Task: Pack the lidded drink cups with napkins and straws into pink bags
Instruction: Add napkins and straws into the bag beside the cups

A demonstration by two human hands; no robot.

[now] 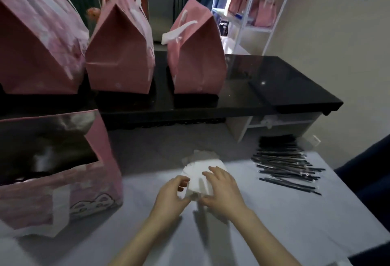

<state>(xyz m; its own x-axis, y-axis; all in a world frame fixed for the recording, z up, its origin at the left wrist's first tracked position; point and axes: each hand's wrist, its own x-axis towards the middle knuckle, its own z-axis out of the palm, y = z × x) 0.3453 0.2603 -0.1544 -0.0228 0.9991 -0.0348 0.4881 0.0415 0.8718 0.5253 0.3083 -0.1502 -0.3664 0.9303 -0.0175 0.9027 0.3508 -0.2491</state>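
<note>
a packer's two hands meet over the napkin stack (203,173) at six o'clock on the pale-clothed table (274,234), midway through filling takeaway orders. the left hand (172,191) curls thumb and fingers into a pinch on the stack's near-left edge, while the right hand (223,188) lays its fingers spread and nearly straight across the top, pressing the pile steady. the step in hand looks like peeling napkins off for the next order.

the open pink bag (88,183) stands at nine o'clock of the stack, its mouth facing up; its inside is too dark and blurred to tell whether a cup sits there. a loose heap of black wrapped straws (285,164) lies at three o'clock, well apart from both hands. three closed pink bags (120,54) line the black counter (285,88) from ten to twelve o'clock.

the next move likely calls for separating a thin sheet cleanly from the pile, then carrying it left into the open bag before reaching right for a straw.
</note>
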